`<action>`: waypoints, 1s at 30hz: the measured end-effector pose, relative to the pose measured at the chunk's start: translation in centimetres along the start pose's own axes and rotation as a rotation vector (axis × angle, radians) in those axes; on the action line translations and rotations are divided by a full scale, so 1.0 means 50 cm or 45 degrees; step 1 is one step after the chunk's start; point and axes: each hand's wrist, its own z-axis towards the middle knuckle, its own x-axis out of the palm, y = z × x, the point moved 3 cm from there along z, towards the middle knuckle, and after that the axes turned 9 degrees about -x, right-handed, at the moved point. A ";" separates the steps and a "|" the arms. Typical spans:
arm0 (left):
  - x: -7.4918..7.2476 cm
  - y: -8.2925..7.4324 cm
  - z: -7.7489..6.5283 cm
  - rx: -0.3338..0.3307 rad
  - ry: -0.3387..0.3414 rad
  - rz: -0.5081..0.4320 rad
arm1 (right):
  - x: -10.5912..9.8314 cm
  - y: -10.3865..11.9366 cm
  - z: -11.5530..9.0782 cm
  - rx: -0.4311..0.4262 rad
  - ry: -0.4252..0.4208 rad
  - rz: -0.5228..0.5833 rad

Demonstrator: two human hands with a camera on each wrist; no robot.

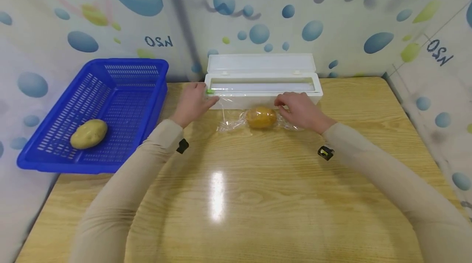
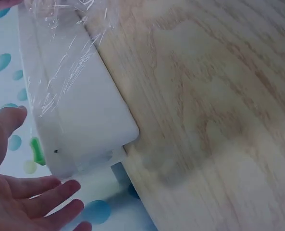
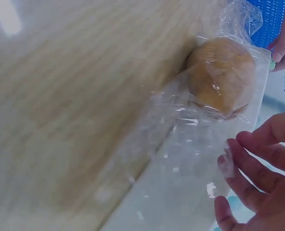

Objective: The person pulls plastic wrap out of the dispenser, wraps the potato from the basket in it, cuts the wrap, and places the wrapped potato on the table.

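Note:
A rounded orange-brown fruit or vegetable (image 1: 261,117) lies under clear cling film (image 1: 232,121) at the front of a white cling film dispenser (image 1: 258,101), whose lid is raised. At the dispenser's left end, my left hand (image 1: 192,103) has thumb and fingers spread, close to the small green slider (image 2: 36,151). Its fingertips are right at the box's end in the left wrist view. My right hand (image 1: 300,109) is at the front right of the dispenser. Thumb and forefinger pinch the film's edge there, with film against the fingertips (image 3: 226,166).
On the left of the wooden table (image 1: 258,197) stands a blue plastic basket (image 1: 147,132) with a potato (image 1: 89,134) in it. A patterned wall (image 1: 258,13) rises directly behind the dispenser.

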 end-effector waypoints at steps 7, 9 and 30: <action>0.005 0.001 0.007 -0.077 -0.050 0.139 | -0.016 0.020 0.054 -0.013 0.056 -0.061; 0.005 0.002 0.006 -0.076 -0.072 0.153 | -0.020 0.029 0.073 -0.030 0.071 -0.074; 0.006 -0.005 0.020 -0.069 -0.199 0.230 | 0.006 0.147 0.279 -0.166 0.270 -0.156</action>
